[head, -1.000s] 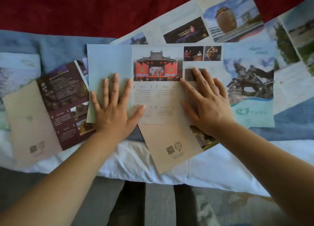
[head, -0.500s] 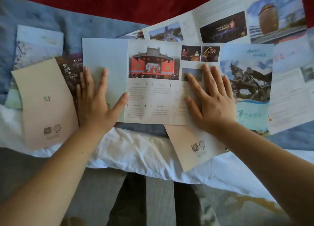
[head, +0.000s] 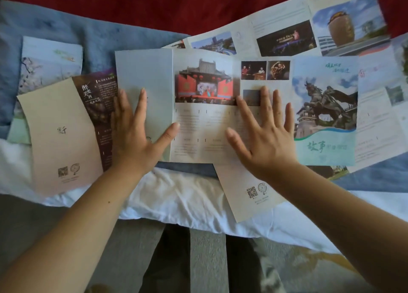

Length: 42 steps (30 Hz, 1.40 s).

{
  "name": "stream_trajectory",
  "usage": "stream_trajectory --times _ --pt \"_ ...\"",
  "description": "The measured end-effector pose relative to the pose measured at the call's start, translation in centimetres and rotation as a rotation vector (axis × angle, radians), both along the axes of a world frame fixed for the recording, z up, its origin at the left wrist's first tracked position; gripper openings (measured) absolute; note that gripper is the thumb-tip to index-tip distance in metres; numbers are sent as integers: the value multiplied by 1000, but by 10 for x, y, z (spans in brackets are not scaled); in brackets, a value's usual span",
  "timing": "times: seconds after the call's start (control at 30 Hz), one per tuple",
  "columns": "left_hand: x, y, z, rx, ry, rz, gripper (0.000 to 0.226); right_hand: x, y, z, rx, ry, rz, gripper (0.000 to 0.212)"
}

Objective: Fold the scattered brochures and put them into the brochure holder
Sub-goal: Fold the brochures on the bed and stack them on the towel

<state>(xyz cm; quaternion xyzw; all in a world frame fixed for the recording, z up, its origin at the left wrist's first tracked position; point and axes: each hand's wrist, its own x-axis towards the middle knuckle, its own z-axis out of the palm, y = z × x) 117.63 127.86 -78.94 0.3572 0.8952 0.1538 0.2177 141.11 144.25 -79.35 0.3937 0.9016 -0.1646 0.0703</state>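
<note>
The left hand (head: 134,136) lies flat with its fingers straight and spread, pressing the plain left panel of an unfolded pale blue paper brochure with a red stage photo (head: 205,107). The right hand (head: 267,138), flat and spread as well, presses the same sheet beside its horse-statue cover panel. This brochure lies open between the hands, its long axis running left to right and its pictures upright toward the person, top edge away.

A beige panel with a QR code (head: 249,189) pokes out from under it at the near right. At the left lies a beige and dark purple brochure (head: 61,134), tilted. A long white brochure with an urn-shaped building (head: 287,28) slants across the far right. All rest on a blue blanket (head: 99,39) and a crumpled white sheet (head: 176,193).
</note>
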Motion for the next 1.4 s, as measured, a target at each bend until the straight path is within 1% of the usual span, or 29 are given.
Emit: stream_trajectory --times 0.1,0.2,0.27,0.37,0.43,0.5,0.6,0.7,0.73,0.87,0.93,0.97,1.03,1.1,1.23,1.4 --pt "6 -8 -9 -83 173 -74 107 -6 -18 -5 8 -29 49 89" --pt "10 -7 -12 -78 215 -62 110 -6 -22 -16 53 -14 33 94" --pt "9 -4 -10 -65 186 -60 114 -6 -23 -23 91 9 26 92" --pt "11 -3 -3 -5 56 -60 117 -7 -24 -26 113 31 28 90" --pt "17 0 3 47 -21 -69 115 -8 -25 -25 109 29 25 89" --pt "25 4 9 81 -57 -78 110 -7 -23 -22 86 33 16 86" --pt "37 11 15 73 -52 -85 107 -3 -15 -15 29 51 26 78" --pt "45 16 19 49 -36 -54 105 10 -5 -7 -66 58 -7 78" --pt "47 18 19 48 -34 -40 104 16 -1 -4 -70 48 -35 78" --pt "51 27 18 58 -30 -34 100 48 25 6 118 -42 -214 77" --pt "58 32 18 58 -44 -45 99 72 37 7 101 -75 -321 73" --pt "62 34 19 52 -46 -56 99 83 41 6 76 -90 -346 68" --pt "72 40 21 38 -28 -107 100 100 43 2 60 -104 -352 57" --pt "87 49 23 40 -14 -198 103 108 42 0 59 -87 -356 54" --pt "121 71 29 55 -29 -279 101 106 47 0 45 -31 -361 53" --pt "160 105 26 50 -42 -320 96 119 66 1 60 19 -241 56"
